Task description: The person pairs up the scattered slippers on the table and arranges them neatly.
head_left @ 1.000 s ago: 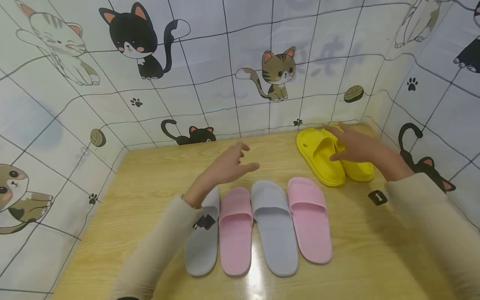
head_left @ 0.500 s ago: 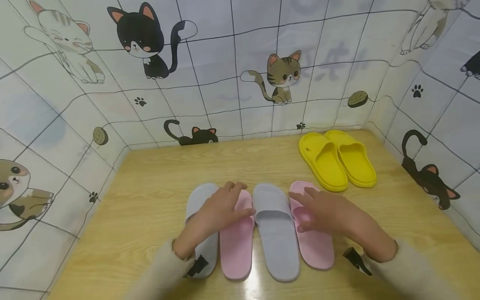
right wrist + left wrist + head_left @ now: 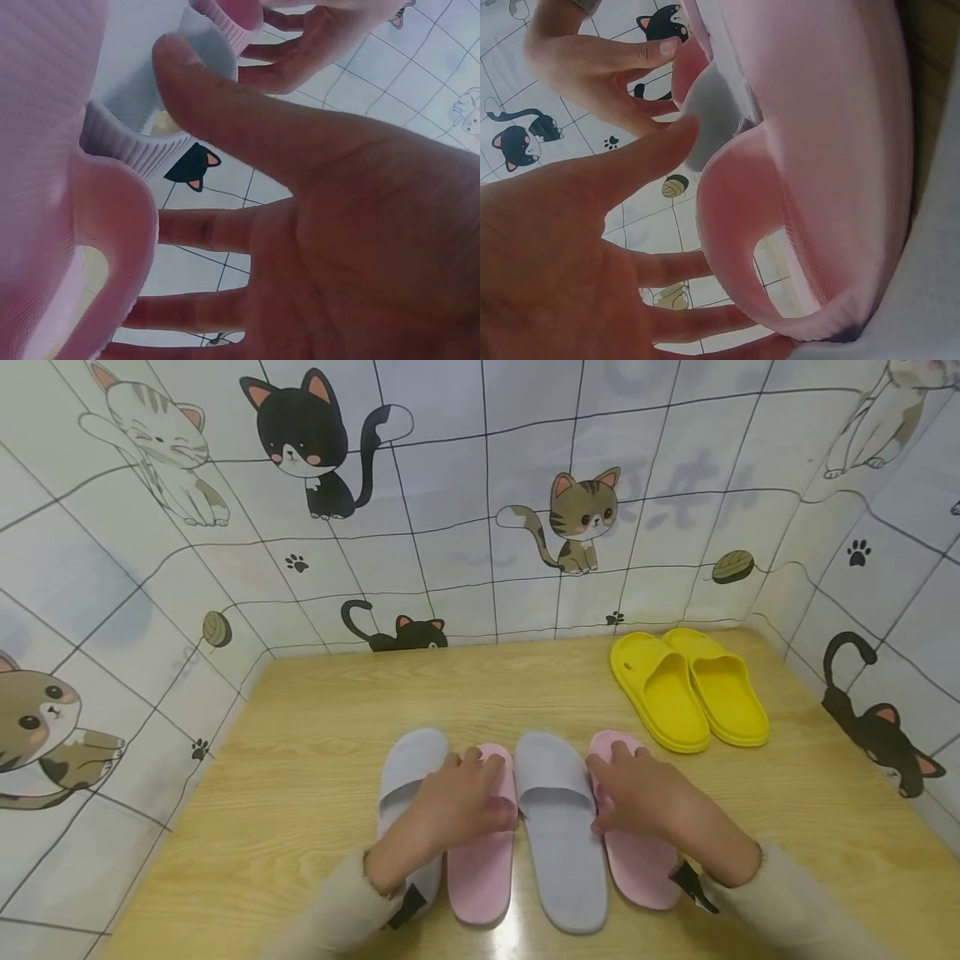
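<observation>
My left hand (image 3: 459, 800) is over the strap of the left pink slipper (image 3: 480, 881). In the left wrist view its fingers stretch to the strap's outer side, with the thumb held out apart from them. The right pink slipper (image 3: 641, 872) lies under my right hand (image 3: 647, 795); in the right wrist view the fingers reach straight along its strap (image 3: 124, 195), thumb spread. Whether the fingertips press on either strap is hard to tell. Between the pink slippers lies one grey slipper (image 3: 562, 860); another grey slipper (image 3: 412, 760) is at the far left, partly covered by my left wrist.
Two yellow slippers (image 3: 663, 693) sit side by side at the back right of the wooden tabletop (image 3: 322, 710). Cat-printed sheeting (image 3: 450, 527) rises behind the table and along both sides.
My right hand has come from the yellow slippers down to the right pink slipper. My left hand has come down toward me over the left pink slipper. The slippers stay in place.
</observation>
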Motion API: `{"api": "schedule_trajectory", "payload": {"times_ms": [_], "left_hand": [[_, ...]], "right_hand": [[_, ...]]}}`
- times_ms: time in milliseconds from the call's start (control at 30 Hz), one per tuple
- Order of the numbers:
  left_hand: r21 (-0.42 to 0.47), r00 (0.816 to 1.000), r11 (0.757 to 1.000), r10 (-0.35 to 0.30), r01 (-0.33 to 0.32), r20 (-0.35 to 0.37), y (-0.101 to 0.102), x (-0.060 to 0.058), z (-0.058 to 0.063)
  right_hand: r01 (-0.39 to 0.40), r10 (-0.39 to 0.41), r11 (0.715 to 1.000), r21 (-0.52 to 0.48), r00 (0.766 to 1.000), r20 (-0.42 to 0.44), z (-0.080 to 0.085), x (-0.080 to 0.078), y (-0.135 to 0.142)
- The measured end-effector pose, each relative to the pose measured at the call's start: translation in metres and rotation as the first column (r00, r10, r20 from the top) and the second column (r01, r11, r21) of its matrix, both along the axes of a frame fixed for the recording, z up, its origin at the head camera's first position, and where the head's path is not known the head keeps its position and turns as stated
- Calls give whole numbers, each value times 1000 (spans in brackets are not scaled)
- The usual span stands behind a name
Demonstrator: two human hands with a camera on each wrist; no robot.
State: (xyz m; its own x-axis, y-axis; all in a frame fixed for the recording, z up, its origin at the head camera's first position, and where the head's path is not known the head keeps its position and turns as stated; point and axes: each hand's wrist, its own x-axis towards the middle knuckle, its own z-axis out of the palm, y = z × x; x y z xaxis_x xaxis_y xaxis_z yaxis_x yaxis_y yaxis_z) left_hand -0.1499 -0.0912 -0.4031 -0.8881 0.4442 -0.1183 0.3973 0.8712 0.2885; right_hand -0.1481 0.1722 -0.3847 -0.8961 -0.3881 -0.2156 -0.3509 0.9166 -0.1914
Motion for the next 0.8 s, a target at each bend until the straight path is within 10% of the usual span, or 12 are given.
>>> {"api": "schedule_trajectory", "payload": {"times_ms": [400, 800], "left_hand": [[-137, 996, 991, -22, 11, -82, 11, 9, -12], [-156, 990, 988, -29, 7, -139, 10, 7, -15]], "right_hand": [[66, -62, 998, 20, 984, -169, -18, -6, 1], [128, -128, 992, -12, 991, -42, -18, -10, 1]]}}
